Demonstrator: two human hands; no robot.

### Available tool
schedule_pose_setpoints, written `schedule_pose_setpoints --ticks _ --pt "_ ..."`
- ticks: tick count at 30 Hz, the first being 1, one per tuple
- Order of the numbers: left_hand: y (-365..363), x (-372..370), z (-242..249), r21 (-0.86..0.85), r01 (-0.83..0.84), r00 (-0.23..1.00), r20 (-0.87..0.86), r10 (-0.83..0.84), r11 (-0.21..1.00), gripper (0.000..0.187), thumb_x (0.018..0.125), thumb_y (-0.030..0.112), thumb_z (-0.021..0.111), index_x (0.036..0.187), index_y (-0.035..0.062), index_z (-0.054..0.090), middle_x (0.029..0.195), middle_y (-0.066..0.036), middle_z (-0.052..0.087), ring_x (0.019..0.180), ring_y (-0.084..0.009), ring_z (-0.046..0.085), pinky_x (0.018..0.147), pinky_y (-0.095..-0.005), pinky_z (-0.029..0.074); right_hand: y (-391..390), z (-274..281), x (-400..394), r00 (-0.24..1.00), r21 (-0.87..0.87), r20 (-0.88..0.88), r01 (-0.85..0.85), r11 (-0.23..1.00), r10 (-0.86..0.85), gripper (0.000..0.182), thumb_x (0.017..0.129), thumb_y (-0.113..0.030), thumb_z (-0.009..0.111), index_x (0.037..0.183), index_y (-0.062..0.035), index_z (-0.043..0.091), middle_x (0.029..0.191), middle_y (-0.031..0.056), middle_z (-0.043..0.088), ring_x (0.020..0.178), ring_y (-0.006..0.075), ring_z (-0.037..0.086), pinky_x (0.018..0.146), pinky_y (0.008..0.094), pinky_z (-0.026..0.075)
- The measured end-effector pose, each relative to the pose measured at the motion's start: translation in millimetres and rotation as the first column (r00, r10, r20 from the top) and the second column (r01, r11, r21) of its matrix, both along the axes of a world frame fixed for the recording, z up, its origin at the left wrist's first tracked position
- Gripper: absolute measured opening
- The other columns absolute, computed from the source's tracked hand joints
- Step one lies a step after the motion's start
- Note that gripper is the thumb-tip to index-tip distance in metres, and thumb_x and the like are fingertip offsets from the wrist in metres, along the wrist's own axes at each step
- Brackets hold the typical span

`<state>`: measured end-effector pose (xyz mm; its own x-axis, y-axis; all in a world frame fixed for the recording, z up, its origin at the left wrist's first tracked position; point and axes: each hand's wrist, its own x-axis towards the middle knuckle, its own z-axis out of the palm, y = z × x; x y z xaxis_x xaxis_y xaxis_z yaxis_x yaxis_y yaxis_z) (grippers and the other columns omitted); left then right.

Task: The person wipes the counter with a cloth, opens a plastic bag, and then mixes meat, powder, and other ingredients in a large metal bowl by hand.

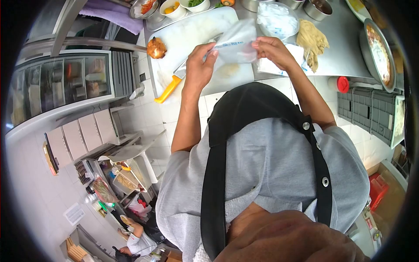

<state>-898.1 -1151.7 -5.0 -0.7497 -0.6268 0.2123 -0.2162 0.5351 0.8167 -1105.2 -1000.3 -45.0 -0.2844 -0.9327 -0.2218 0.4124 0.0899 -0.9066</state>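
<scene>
In the head view, the left hand (200, 65) and right hand (275, 52) each pinch the thin bag (238, 47) over the white board (187, 28), near the front edge of the worktop (342, 48). Pulling hard could rip it; an arm bump could drop the knife (176, 79).

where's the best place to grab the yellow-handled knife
Probably its yellow handle, from the near left: it points that way, fully visible at the cutting board's near-left corner, while the blade runs away toward the far right, partly hidden by the left hand.
</scene>
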Motion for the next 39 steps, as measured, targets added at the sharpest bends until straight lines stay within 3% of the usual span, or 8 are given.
schedule_pose_setpoints --ticks 4,12,14,18,21,26,33,39 --pt "8.9 -16.5 -13.7 -0.355 0.028 0.997 -0.053 -0.05 0.934 0.035 0.078 0.016 0.07 0.11 0.0037 0.062 0.112 -0.016 0.059 0.099 -0.0274 0.058 0.087 -0.0346 0.044 -12.5 -2.1 6.1 0.986 -0.001 -0.137 0.091 0.996 -0.09 0.021 0.083 -0.02 0.067 0.093 -0.0016 0.065 0.079 0.001 0.062 0.07 0.0067 0.056 0.067 0.0217 0.046" --pt "-25.5 -22.2 -48.0 0.224 -0.132 0.986 -0.07 0.151 0.966 0.034 0.084 0.02 0.063 0.113 0.0027 0.059 0.109 -0.02 0.061 0.099 -0.0305 0.059 0.088 -0.0371 0.045 8.2 -3.1 -1.4 0.966 -0.083 0.031 0.26 0.962 -0.258 0.021 0.082 -0.014 0.068 0.096 0.0011 0.064 0.083 0.0037 0.065 0.071 0.0073 0.057 0.065 0.0206 0.045" --pt "-38.3 -14.0 -33.6 0.124 -0.261 0.958 0.16 0.24 0.957 0.046 0.085 0.023 0.063 0.123 -0.0005 0.051 0.119 -0.025 0.054 0.109 -0.0318 0.055 0.094 -0.0371 0.041 17.4 0.7 -7.5 0.963 -0.021 0.062 0.265 0.964 -0.263 0.014 0.084 -0.011 0.065 0.093 0.0002 0.064 0.088 0.0056 0.065 0.079 0.01 0.059 0.072 0.0229 0.047" --pt "-14.9 -19.0 6.5 -0.62 -0.358 0.929 -0.157 0.336 0.699 0.052 0.084 0.027 0.065 0.123 -0.0032 0.048 0.114 -0.021 0.056 0.103 -0.0241 0.055 0.09 -0.0355 0.042 26.1 19.7 -1.4 0.959 -0.095 0.036 0.284 0.954 -0.281 0.01 0.084 -0.009 0.064 0.09 -0.0005 0.064 0.09 0.0069 0.065 0.082 0.0117 0.061 0.073 0.0255 0.049" --pt "34.0 -37.2 34.4 0.169 -0.017 0.999 0.051 0.009 0.985 0.042 0.082 0.024 0.067 0.113 -0.0015 0.056 0.098 -0.013 0.062 0.088 -0.0167 0.058 0.079 -0.0303 0.046 23.2 22.7 4.0 0.969 -0.097 0.082 0.239 0.966 -0.232 0.01 0.084 -0.009 0.064 0.09 -0.0009 0.063 0.089 0.0069 0.065 0.081 0.0119 0.061 0.075 0.0262 0.048" --pt "57.7 -68.5 7.6 0.396 0.253 0.956 0.036 -0.29 0.883 0.033 0.079 0.022 0.072 0.1 -0.0003 0.062 0.081 -0.003 0.062 0.073 -0.0088 0.054 0.067 -0.0228 0.044 15.9 19.8 15.3 0.957 -0.128 0.045 0.289 0.949 -0.285 0.013 0.082 -0.009 0.067 0.089 -0.002 0.06 0.083 0.0049 0.064 0.077 0.0107 0.06 0.074 0.0248 0.048" --pt "41.0 -63.1 -13.3 0.596 0.197 0.978 -0.171 -0.116 0.779 0.012 0.086 0.009 0.059 0.094 0.0 0.06 0.08 -0.001 0.059 0.07 -0.0114 0.055 0.066 -0.0245 0.046 29.1 27.9 7.0 0.955 -0.151 0.074 0.295 0.944 -0.287 0.011 0.086 -0.015 0.062 0.085 -0.0063 0.055 0.085 0.0036 0.06 0.083 0.0092 0.056 0.074 0.027 0.045" --pt "28.0 -53.2 0.9 0.932 0.361 0.927 -0.361 0.101 0.02 0.015 0.088 0.009 0.049 0.102 0.0037 0.05 0.095 -0.011 0.059 0.085 -0.0229 0.059 0.078 -0.0387 0.049 40.5 25.3 11.1 0.828 -0.289 0.561 0.2 0.936 -0.004 0.008 0.083 -0.011 0.057 0.081 -0.0062 0.051 0.073 0.001 0.052 0.072 0.0107 0.052 0.069 0.0263 0.045"
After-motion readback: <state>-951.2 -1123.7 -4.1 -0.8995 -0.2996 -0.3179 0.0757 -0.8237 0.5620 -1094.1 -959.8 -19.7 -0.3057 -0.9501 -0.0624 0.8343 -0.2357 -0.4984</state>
